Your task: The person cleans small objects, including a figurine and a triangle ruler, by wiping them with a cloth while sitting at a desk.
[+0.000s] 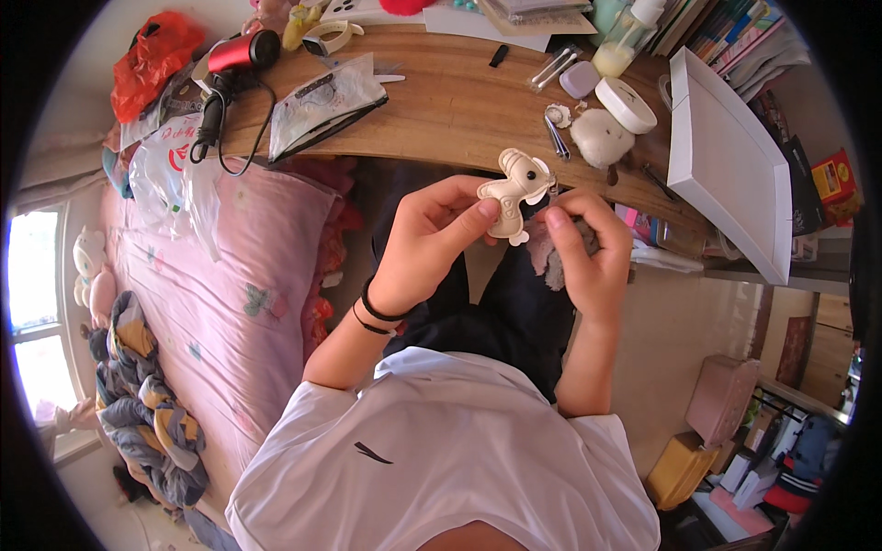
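Between the thumb and fingers of my left hand [424, 234] is a cream, padded animal-shaped keychain charm [508, 207] with a black bead eye. It is held up in front of the desk edge, above my lap. My right hand [595, 262] is closed just to the right of it, thumb and forefinger near the charm's small metal ring [552, 186]. A fluffy grey and pinkish plush piece [554, 268] pokes out below and behind the right thumb, gripped in that hand. Whether the right fingertips also pinch the ring is hidden.
On the wooden desk [432, 110] lie a clear zip pouch [326, 106], a red hair dryer [243, 52] with its cord, a white plush [602, 138], nail clippers [557, 138] and a pump bottle [627, 41]. An open white box [726, 165] stands right. A pink bed [220, 275] is at left.
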{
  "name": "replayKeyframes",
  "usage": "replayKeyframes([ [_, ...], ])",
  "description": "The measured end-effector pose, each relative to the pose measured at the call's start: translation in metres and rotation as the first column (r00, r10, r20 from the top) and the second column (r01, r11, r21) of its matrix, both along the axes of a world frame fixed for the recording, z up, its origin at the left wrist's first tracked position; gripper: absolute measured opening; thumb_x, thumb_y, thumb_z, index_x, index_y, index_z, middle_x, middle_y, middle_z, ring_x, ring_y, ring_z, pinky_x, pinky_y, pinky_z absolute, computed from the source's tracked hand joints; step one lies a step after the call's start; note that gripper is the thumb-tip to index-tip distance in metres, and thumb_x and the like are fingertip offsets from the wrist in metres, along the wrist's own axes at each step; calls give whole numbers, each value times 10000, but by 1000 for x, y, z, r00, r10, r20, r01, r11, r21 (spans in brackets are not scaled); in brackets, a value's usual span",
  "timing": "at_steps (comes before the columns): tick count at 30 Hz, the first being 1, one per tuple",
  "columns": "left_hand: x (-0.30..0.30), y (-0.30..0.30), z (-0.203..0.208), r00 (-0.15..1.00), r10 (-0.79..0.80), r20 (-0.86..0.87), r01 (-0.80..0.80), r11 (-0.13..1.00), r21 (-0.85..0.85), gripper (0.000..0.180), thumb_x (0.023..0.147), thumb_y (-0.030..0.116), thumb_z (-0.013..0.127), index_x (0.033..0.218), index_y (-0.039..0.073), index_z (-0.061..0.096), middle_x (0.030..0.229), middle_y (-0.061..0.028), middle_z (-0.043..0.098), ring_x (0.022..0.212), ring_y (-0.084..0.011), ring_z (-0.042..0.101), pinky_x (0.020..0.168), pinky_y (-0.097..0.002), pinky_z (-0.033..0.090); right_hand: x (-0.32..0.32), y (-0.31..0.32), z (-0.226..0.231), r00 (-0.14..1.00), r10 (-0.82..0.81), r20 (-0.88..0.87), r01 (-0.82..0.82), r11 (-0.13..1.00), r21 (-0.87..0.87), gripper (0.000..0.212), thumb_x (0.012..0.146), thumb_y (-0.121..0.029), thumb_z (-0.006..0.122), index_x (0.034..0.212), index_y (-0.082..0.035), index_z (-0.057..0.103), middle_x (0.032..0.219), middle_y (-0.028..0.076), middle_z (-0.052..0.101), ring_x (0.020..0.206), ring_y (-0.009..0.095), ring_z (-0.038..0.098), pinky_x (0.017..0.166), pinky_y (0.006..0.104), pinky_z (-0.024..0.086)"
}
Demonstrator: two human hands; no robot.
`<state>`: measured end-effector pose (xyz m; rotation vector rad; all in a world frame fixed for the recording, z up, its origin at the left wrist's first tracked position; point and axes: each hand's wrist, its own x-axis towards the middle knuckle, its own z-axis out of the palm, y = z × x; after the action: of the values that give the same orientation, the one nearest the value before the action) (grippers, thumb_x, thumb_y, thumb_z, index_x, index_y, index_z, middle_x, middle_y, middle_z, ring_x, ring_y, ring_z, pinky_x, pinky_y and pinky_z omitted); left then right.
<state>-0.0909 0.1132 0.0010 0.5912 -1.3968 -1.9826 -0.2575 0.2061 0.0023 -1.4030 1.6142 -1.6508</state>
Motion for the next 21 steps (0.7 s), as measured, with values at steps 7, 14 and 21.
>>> replayKeyframes([
  [7, 9, 1, 1, 999, 21, 26, -23, 998, 52, 232, 969, 117, 573, 1119, -56, 610, 952, -87, 669, 843, -138, 631, 742, -274, 515, -17, 7, -6, 954, -43, 297, 33, 999, 39, 156, 916, -113, 597, 851, 22, 641, 812, 37, 656, 776, 90, 568, 740, 232, 432],
  [14, 11, 6, -1, 999, -44, -32, 46, 997, 62, 254, 974, 127, 566, 1156, -50, 577, 1023, -124, 676, 891, -159, 650, 746, -291, 527, -14, -2, -13, 931, -244, 271, 207, 966, 157, 148, 925, -121, 596, 896, 12, 652, 853, 28, 665, 824, 87, 565, 781, 232, 430],
  [21, 4, 19, 3, 998, 19, -59, -16, 999, 52, 311, 973, 90, 568, 1234, -76, 536, 1094, -150, 667, 967, -178, 652, 801, -304, 543, 8, 4, 13, 994, -57, 95, 78, 969, -236, 429, 761, -79, 686, 1146, -10, 510, 1112, 105, 535, 1009, 192, 525, 918, 322, 429],
])
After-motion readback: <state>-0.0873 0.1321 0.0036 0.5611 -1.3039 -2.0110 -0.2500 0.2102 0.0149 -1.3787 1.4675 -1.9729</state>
